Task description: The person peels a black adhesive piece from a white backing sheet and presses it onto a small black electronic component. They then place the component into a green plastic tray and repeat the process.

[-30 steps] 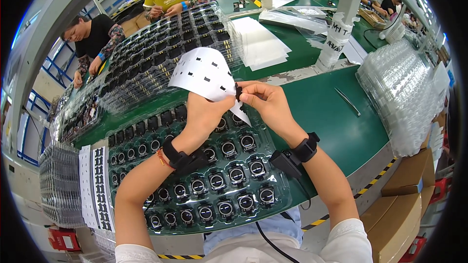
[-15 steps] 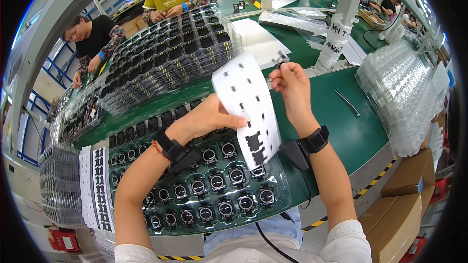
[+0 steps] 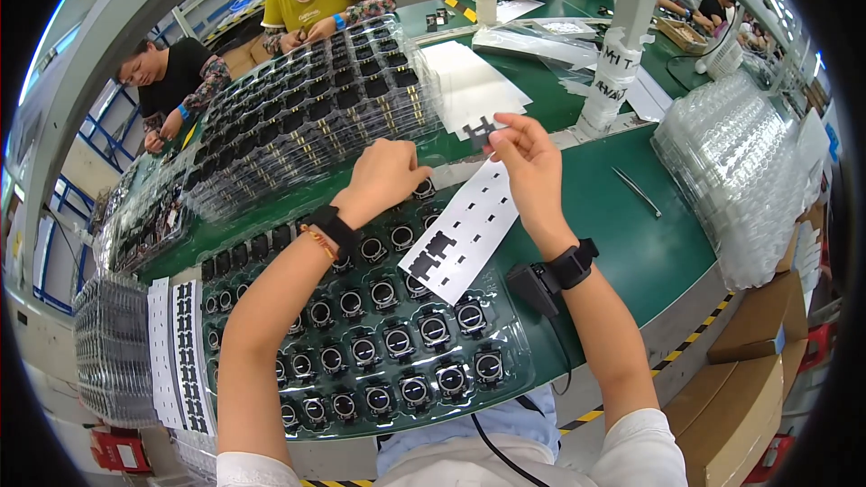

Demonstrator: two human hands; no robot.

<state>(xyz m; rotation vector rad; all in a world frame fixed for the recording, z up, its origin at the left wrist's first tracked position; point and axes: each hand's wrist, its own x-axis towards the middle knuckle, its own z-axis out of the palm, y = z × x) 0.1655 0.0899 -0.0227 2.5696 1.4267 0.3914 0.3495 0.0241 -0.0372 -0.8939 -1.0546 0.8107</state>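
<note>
My right hand (image 3: pixel 528 162) pinches a small black die-cut sticker (image 3: pixel 481 132) between thumb and fingers, above the far edge of the green table. A white backing sheet (image 3: pixel 478 221) with black cut-outs lies slanted below it, across the tray's right side and the table. Over the far part of the clear plastic tray (image 3: pixel 516 356), my left hand (image 3: pixel 386 173) is open, its thumb apart from the fingers; the fingertips are partly hidden. Rows of black square parts with round lens-like rings (image 3: pixel 397 340) sit in the tray's pockets.
Stacked trays of black parts (image 3: pixel 311 104) stand beyond my left hand. Tweezers (image 3: pixel 637 192) lie right of my right hand, near stacked clear trays (image 3: pixel 731 180). More sticker sheets (image 3: pixel 185 356) lie at the left. A metal post (image 3: pixel 621 54) rises behind. Co-workers sit across the table.
My left hand has let go of the white sheet and moved away to the upper left. The sheet now lies down. My right hand has shifted slightly left, still with the black sticker.
</note>
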